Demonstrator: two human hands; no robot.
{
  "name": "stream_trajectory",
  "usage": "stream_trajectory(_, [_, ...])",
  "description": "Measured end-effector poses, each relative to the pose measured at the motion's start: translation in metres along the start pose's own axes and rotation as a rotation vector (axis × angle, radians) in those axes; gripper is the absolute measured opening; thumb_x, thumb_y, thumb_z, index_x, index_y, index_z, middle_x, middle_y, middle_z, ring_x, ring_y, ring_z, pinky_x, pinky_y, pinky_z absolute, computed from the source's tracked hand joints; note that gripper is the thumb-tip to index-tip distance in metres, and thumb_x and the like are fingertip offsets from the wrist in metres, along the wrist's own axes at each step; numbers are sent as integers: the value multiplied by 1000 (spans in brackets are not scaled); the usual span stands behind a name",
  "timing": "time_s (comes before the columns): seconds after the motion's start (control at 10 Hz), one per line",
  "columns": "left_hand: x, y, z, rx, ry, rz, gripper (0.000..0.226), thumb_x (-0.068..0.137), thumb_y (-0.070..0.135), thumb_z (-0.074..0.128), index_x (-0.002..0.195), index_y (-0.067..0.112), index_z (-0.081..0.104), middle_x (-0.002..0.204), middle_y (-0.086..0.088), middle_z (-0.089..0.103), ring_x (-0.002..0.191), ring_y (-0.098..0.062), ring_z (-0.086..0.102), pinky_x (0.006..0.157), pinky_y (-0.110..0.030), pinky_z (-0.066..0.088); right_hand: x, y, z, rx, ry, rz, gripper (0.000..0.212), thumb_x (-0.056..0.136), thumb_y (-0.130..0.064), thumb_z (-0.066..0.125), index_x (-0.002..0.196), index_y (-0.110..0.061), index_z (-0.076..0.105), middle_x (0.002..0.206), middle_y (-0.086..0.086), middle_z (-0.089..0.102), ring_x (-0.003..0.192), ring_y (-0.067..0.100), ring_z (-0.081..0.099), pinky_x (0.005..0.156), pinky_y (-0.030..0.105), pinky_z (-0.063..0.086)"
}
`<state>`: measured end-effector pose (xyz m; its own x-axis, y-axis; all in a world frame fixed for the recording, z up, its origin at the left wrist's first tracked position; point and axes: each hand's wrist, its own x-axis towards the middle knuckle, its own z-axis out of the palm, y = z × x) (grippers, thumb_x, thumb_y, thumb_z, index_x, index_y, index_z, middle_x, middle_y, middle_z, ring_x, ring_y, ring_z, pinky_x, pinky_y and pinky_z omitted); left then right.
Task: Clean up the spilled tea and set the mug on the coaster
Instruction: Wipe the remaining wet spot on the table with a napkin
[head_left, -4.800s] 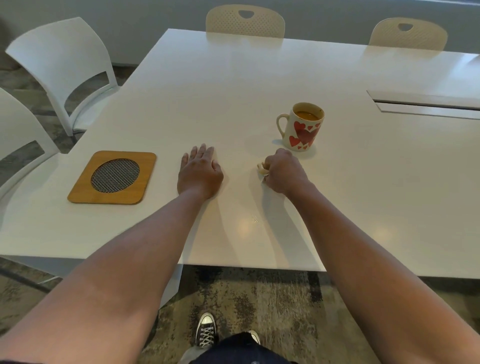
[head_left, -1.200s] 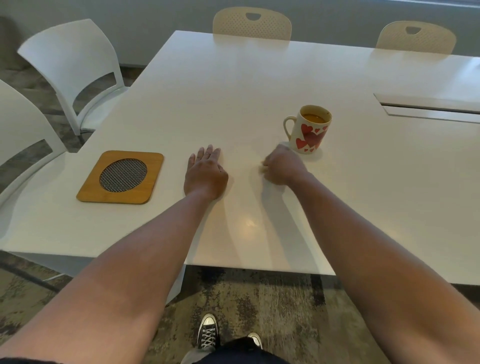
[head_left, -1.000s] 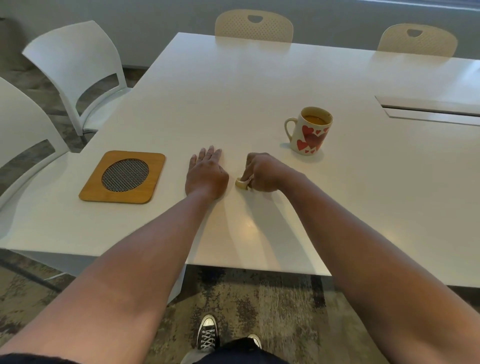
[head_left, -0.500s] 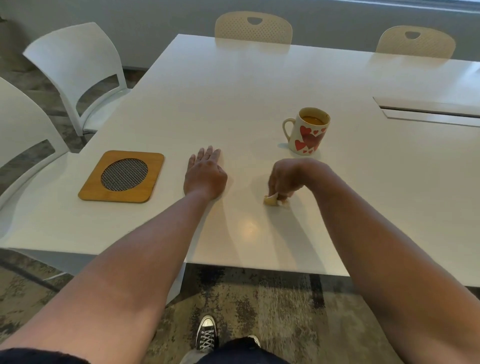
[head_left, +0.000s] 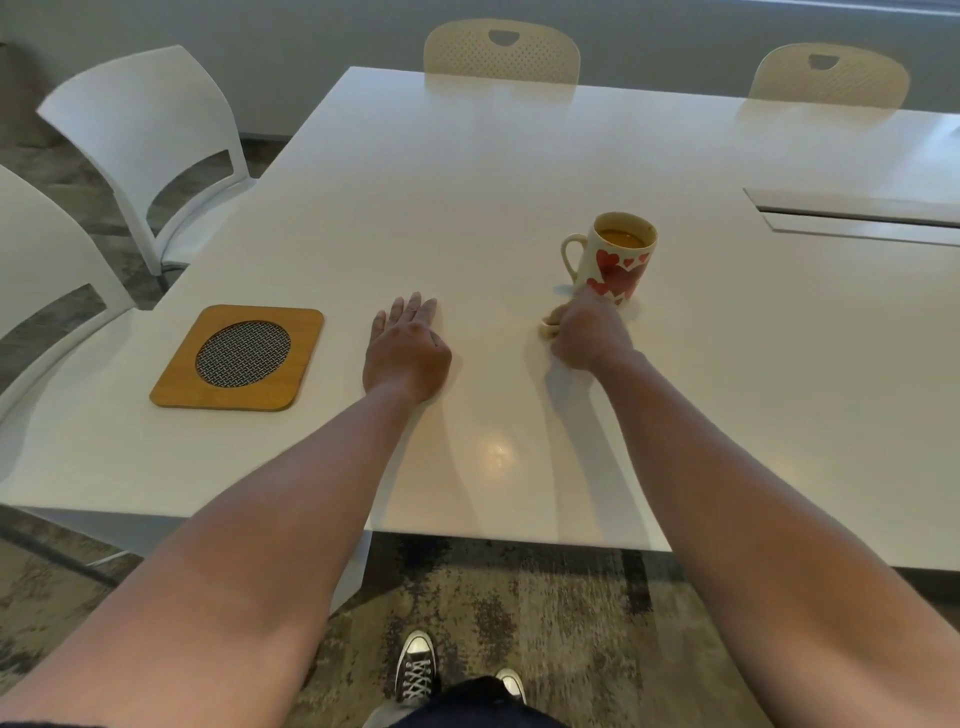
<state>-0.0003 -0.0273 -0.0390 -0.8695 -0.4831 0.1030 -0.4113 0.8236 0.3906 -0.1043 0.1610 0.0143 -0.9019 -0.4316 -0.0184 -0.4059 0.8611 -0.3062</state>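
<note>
- Here, right hand (head_left: 589, 335) curled around a small tan wad (head_left: 548, 327), pressed to the white table (head_left: 467, 182) just before the heart-print mug (head_left: 618, 257).
- Left hand (head_left: 406, 348) flat, fingers together.
- Bamboo coaster (head_left: 239, 357) well left of mug.

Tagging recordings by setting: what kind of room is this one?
Probably an office meeting room: a large white table with a recessed cable hatch, matching chairs along its sides, and patterned carpet underfoot.

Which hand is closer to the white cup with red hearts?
Right. The right hand, gripping a small wad of tissue, sits just in front of the white mug with red hearts. The left hand lies flat, farther away toward the coaster side.
</note>
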Motion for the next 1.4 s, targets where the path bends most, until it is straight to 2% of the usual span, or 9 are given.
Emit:
stream_trajectory(0.2, [1, -1, 1, 32, -27, 6, 58, 101, 33, 28, 157, 19, 27, 166, -2, 19, 153, -18, 10, 125, -37, 4, -12, -34, 13, 70, -132, -348, 29, 86, -2, 65, 111, -12, 74, 111, -3, 53, 106, 15, 52, 95, 23, 43])
stream_trajectory(0.3, [1, -2, 2, 64, -41, 10, 65, 100, 49, 27, 158, 20, 24, 166, -1, 16, 154, -17, 8, 125, -37, 3, -9, -32, 1, 40, -213, -304, 29, 85, -3, 67, 111, -12, 74, 112, -3, 57, 107, 14, 56, 88, 19, 42])
stream_trajectory(0.5, [0, -1, 3, 87, -44, 6, 69, 99, 56, 27, 158, 21, 23, 167, 0, 14, 154, -17, 6, 125, -37, 1, -4, 8, -36, -264, -319, -37, 28, 94, -20, 59, 119, -11, 67, 115, 7, 65, 105, 22, 60, 93, 31, 50])
stream_trajectory(0.7, [0, -1, 3, 90, -38, 2, 68, 99, 55, 26, 158, 20, 24, 167, 0, 15, 154, -17, 7, 125, -37, 2, -16, 40, -56, -405, -474, 214, 18, 91, -16, 63, 102, -3, 67, 86, 8, 68, 82, 21, 68, 82, 34, 57])
stream_trajectory(0.8, [0, -1, 4, 92, -38, 2, 67, 100, 54, 26, 158, 20, 24, 166, 0, 15, 154, -17, 7, 125, -37, 2, -26, 36, -60, -474, -617, 242, 12, 89, -10, 64, 95, -1, 70, 79, 5, 68, 78, 19, 68, 73, 31, 53])
stream_trajectory(1.0, [1, -2, 5, 101, -39, 0, 67, 100, 54, 25, 158, 21, 23, 166, 0, 15, 154, -17, 7, 125, -37, 2, -42, 4, -43, -379, -880, 245, 20, 86, 2, 65, 105, 4, 66, 109, 14, 70, 98, 26, 70, 95, 40, 53])
stream_trajectory(1.1, [2, -2, 4, 93, -43, -4, 64, 101, 51, 25, 158, 21, 23, 167, 0, 15, 154, -16, 7, 125, -37, 1, -46, -21, -30, -257, -942, 225, 17, 86, 5, 63, 102, 7, 64, 109, 17, 69, 96, 27, 71, 97, 44, 53])
stream_trajectory(1.3, [2, -1, 3, 72, -48, -4, 59, 102, 41, 25, 158, 20, 23, 167, 0, 15, 154, -17, 7, 125, -38, 3, -48, -62, -9, -57, -841, 122, 20, 87, 5, 63, 105, 11, 59, 97, 20, 70, 84, 26, 74, 84, 41, 60])
stream_trajectory(1.4, [1, -1, 2, 65, -40, -1, 58, 102, 37, 25, 158, 20, 24, 167, -1, 15, 154, -17, 8, 125, -37, 3, -42, -74, -3, 53, -749, 102, 17, 87, 3, 66, 102, 6, 58, 94, 17, 69, 72, 22, 75, 72, 36, 62])
